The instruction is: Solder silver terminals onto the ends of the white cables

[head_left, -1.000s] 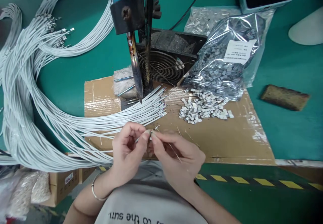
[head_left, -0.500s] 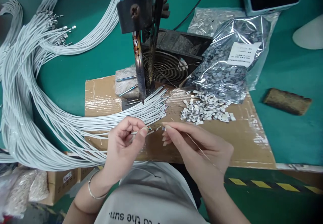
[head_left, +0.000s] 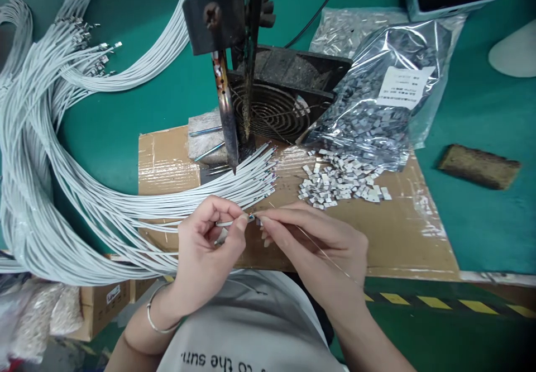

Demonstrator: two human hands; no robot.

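Observation:
My left hand (head_left: 211, 254) is closed, pinching a white cable (head_left: 225, 224) close to its stripped end, where small coloured wires show. Close against that end are the fingertips of my right hand (head_left: 322, 249), also closed. A thin solder wire (head_left: 324, 253) runs through the right hand, its tip poking up past the forefinger. Something small and pale shows at the right fingertips, too small to make out. Above both hands hangs a soldering iron (head_left: 226, 118), its tip pointing down over a bundle of white cables (head_left: 247, 185) whose ends lie on the cardboard (head_left: 410, 238).
A pile of small metal tabs (head_left: 339, 182) lies right of the cables, before a clear bag of tabs (head_left: 372, 120). Behind the iron stands a black fan (head_left: 272, 109). A brown sponge (head_left: 479, 165) lies far right; more cable bundles (head_left: 29, 154) fill the left.
My right hand has moved left, bringing its fingertips up to the cable end in my left hand. The left hand stays nearly in place, and the view has shifted slightly.

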